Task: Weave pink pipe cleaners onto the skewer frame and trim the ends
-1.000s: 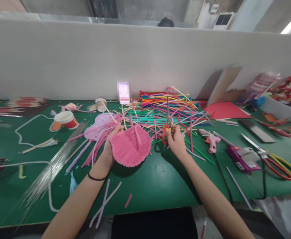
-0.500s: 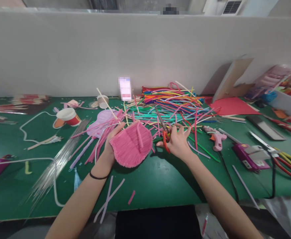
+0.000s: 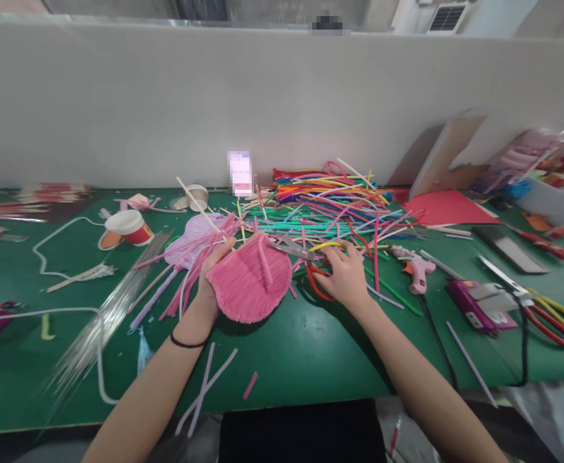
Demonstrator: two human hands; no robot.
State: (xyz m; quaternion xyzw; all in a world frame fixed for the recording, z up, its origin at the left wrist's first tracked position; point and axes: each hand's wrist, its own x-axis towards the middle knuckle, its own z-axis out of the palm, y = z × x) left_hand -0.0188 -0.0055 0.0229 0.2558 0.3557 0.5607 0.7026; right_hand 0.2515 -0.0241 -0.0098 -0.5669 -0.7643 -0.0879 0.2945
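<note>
My left hand [image 3: 208, 278] is closed on the left edge of a pink fan [image 3: 247, 283] made of pipe cleaners, its rounded side toward me. A loose pink strip stands out from the fan's face. My right hand [image 3: 346, 276] grips scissors [image 3: 303, 253] with red and yellow handles. Their blades point left and reach the fan's upper right edge, near the top of that strip. Whether they touch it I cannot tell. Behind my left hand lie a lilac fan shape [image 3: 190, 238] and a bundle of pink pipe cleaners [image 3: 180, 292].
Many coloured pipe cleaners [image 3: 330, 193] are heaped at the back. A pink glue gun [image 3: 419, 273] and larger scissors [image 3: 532, 299] lie at right. On the left are a paper cup [image 3: 130, 226], a white cable [image 3: 99, 347] and thin wires [image 3: 110, 321].
The scissors have swung from pointing up to pointing left, and their blades are now at the fan's upper edge. My left hand still holds the fan.
</note>
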